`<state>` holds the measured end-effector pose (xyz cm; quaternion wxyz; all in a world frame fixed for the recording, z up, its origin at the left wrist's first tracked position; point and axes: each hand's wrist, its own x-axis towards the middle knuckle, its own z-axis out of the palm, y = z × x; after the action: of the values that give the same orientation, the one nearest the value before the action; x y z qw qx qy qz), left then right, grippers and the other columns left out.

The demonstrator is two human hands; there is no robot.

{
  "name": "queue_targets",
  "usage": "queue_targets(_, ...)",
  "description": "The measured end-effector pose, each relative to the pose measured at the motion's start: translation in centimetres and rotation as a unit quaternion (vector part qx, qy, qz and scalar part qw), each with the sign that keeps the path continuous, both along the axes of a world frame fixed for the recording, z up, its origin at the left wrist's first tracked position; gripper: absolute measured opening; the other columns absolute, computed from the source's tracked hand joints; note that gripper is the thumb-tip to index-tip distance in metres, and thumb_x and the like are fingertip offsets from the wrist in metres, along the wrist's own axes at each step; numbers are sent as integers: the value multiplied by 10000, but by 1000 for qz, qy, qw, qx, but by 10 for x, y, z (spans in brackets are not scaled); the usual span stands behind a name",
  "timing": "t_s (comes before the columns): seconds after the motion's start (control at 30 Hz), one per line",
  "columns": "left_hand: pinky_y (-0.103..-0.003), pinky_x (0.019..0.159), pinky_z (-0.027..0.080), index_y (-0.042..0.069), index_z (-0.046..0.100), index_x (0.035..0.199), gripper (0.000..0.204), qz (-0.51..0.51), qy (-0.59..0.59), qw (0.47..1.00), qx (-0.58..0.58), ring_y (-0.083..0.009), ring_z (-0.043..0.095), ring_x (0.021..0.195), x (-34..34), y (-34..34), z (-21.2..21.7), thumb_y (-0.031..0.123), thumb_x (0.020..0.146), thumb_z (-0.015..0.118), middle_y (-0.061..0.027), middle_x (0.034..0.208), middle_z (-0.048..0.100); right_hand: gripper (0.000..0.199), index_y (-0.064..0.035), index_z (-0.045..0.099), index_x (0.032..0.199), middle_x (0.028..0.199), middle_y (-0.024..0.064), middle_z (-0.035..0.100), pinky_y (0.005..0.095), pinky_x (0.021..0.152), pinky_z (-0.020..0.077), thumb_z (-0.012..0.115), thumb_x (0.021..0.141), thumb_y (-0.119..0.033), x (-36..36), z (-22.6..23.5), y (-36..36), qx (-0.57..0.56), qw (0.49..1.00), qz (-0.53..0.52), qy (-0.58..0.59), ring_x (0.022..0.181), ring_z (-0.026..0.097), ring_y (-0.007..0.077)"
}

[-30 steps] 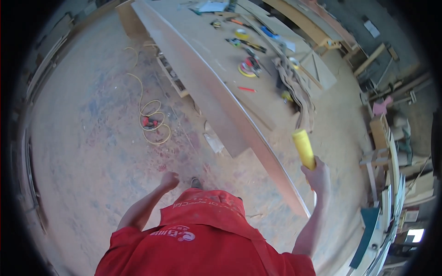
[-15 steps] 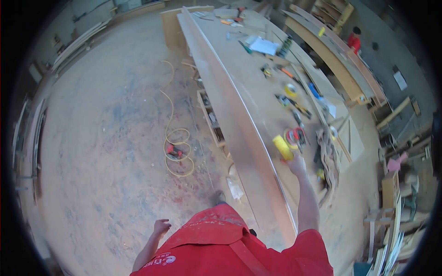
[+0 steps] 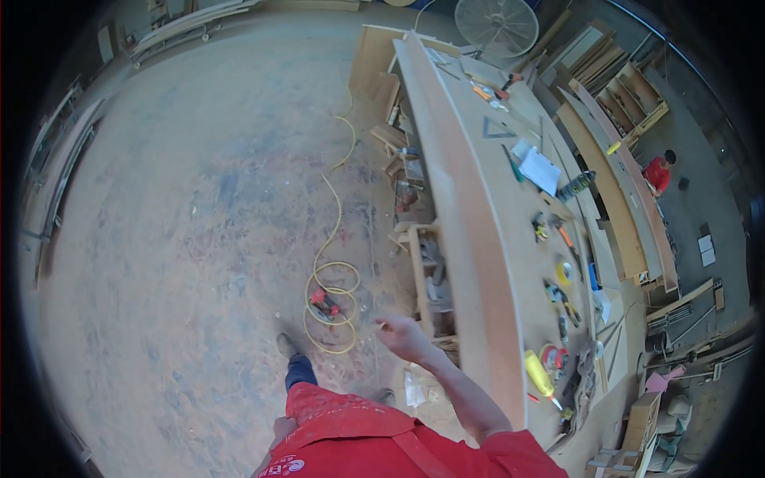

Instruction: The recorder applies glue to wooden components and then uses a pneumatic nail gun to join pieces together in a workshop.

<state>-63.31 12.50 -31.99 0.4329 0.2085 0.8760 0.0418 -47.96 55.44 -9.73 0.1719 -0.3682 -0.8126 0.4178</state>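
Observation:
My right hand (image 3: pixel 405 338) hangs in the air left of the long workbench, above the floor. It holds nothing that I can see, and its fingers are loosely bent and apart. Of my left arm only a bit of forearm (image 3: pixel 283 430) shows beside the red apron (image 3: pixel 343 410); the hand is hidden. A yellow squeeze bottle with a pale nozzle (image 3: pixel 539 374) lies on the bench's near end, apart from my right hand. Beside the bottle is a red round tool (image 3: pixel 551 356). Below my right hand, a red power tool (image 3: pixel 323 305) lies within a coiled yellow hose (image 3: pixel 356 275).
A long upright board (image 3: pixel 454 151) runs along the bench's left edge. On the bench lie pliers (image 3: pixel 560 296), a tape roll (image 3: pixel 565 273), papers (image 3: pixel 539 170) and a set square (image 3: pixel 499 127). A person in red (image 3: pixel 657 174) is beyond. Wood offcuts (image 3: pixel 390 143) sit under the bench.
My right hand has let go of the yellow squeeze bottle and swung left, off the bench. My left hand has passed out of sight. The view has turned, and one foot now shows farther forward.

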Motion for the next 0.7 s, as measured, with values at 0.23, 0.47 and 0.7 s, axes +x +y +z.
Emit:
queue_targets(0.23,-451,613,496,-52,717,851,289,129,-214,963,97,-175,653,727,-185,0,18,218,886,618,-155,742,688,301,-51,743,1048,935,144,759,387,764,579,718,861,-287,-114,-114,11,-155,944,144,-255,847,734,255)
queue_targets(0.47,-272,551,442,-45,581,1346,566,503,-213,821,163,-105,570,625,-347,103,94,71,796,646,-41,767,663,186,-1,759,958,845,94,755,324,604,569,699,885,-161,-141,-162,21,-411,837,15,-363,694,700,168)
queue_targets(0.7,-231,552,427,-19,556,1393,584,513,-145,819,210,-86,557,625,-560,167,82,113,843,700,-36,758,641,424,-39,758,868,788,60,735,326,607,539,751,781,-454,-354,-203,103,-284,850,141,-420,692,673,182)
